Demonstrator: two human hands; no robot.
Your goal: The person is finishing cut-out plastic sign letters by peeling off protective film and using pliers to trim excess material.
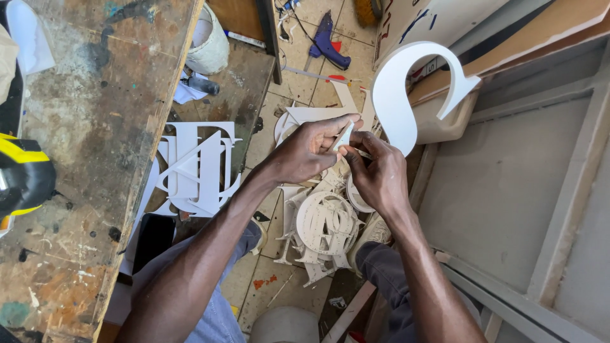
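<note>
White cut-out letter (406,89), large and curved with a hooked upper end, is held up in front of the person, above the knees and over the tiled floor (305,76). Right hand (380,174) is closed around the letter's lower end, fingers wrapped behind it, which steadies the piece upright so its edge faces the person. Left hand (311,149) pinches a small thin white strip (344,136) between thumb and fingertips, right at the letter's lower edge; both hands meet there, touching. Whether the strip is joined to the letter or only laid against it cannot be told. Below the hands, a heap of white cut-out shapes (324,228) lies on the floor between the legs, within easy reach. A second stack of flat white letters (197,168) leans beside the worn wooden bench (95,127) on the left. Blue glue gun (327,41) lies on the tiles further off, well apart from the hands. A grey framed panel (508,190) fills the right side.
</note>
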